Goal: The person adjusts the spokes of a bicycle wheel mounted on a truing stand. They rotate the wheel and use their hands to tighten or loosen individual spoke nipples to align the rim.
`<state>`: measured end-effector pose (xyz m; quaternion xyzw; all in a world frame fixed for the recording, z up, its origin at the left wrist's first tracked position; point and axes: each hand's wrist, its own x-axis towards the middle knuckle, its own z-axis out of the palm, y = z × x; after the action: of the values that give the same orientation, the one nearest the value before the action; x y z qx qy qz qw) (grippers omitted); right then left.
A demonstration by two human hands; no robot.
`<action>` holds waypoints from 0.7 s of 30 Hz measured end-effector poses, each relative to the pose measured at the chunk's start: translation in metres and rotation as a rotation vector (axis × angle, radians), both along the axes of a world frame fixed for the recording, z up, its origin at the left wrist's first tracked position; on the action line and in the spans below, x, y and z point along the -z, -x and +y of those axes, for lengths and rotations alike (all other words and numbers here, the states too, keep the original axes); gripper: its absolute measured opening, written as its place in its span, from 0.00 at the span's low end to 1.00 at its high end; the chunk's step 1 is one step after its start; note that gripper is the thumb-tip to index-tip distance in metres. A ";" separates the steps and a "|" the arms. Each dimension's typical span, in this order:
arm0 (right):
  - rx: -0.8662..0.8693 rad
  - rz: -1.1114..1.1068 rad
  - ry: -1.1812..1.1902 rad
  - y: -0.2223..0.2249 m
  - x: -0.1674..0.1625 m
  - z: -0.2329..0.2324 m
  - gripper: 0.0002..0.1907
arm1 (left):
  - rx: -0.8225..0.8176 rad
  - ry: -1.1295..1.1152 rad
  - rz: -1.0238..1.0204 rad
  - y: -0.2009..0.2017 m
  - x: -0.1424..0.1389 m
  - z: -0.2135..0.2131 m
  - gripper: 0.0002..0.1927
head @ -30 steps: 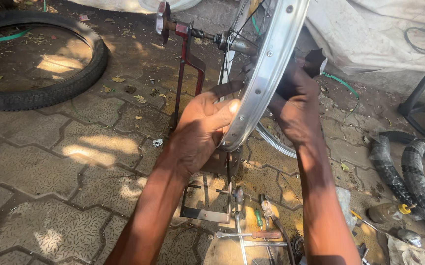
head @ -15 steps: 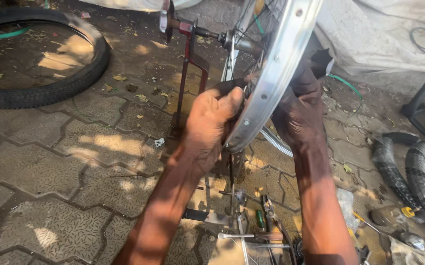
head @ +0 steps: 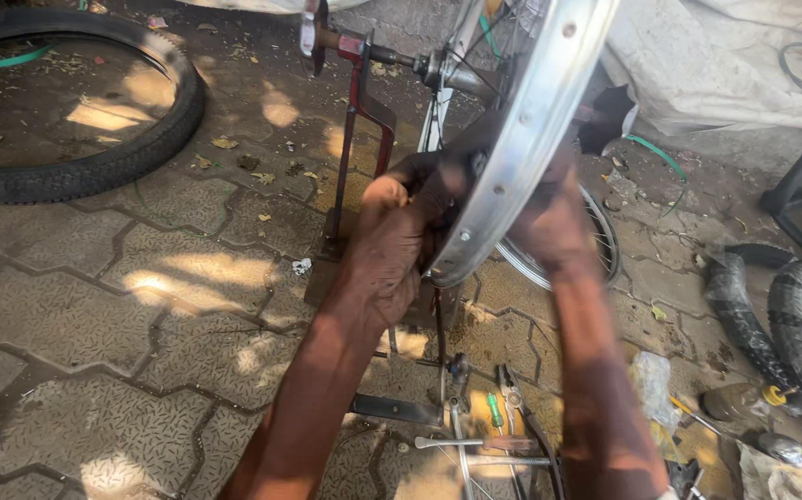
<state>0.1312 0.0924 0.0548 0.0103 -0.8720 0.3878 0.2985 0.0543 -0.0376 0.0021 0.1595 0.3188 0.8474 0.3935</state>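
A shiny metal bicycle wheel rim (head: 528, 130) with spokes and a hub (head: 461, 76) is mounted on a red-brown stand (head: 360, 111). My left hand (head: 390, 243) is curled against the left side of the rim's lower part, fingers closed over its edge and the spokes. On the far side of the rim is my right hand (head: 549, 218), its fingers mostly hidden. A dark object (head: 606, 118) sticks up from its grip beside the rim. The object's shape is blurred.
A black tyre (head: 95, 167) lies on the paving at the upper left. Hand tools (head: 484, 431) lie on the ground below the stand. Tyre pieces (head: 780, 324) lie at the right, a white sheet (head: 725, 65) behind, and a second wheel (head: 595, 250) sits behind my right arm.
Both hands have shifted a little up along the rim. The left thumb now presses nearer the rim's edge. The view has drawn closer to the wheel.
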 end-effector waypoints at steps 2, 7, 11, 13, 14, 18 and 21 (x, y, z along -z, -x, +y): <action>-0.285 -0.054 0.210 -0.007 -0.003 0.015 0.22 | -0.015 0.217 -0.123 0.003 -0.001 0.004 0.29; -0.562 -0.022 0.743 -0.018 0.010 0.040 0.24 | -0.011 0.042 -0.041 0.005 0.010 0.011 0.26; -0.370 -0.027 0.445 -0.027 0.014 0.042 0.13 | -0.041 0.069 -0.077 0.006 0.016 0.014 0.20; -0.363 0.018 0.356 -0.027 0.015 0.040 0.13 | -0.058 0.155 0.013 0.008 0.016 0.015 0.16; -0.381 0.047 0.346 -0.026 0.016 0.038 0.16 | -0.064 0.196 0.062 0.009 0.015 0.014 0.15; -0.293 0.013 0.425 -0.024 0.017 0.035 0.25 | -0.012 0.088 0.016 0.005 0.014 0.009 0.10; -0.182 -0.165 0.282 -0.029 0.016 0.037 0.23 | -0.042 0.024 0.039 0.001 0.014 0.007 0.10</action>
<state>0.1599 0.1296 0.0387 0.0152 -0.8259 0.5313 0.1883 0.0532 -0.0308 -0.0119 0.1643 0.3399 0.8482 0.3714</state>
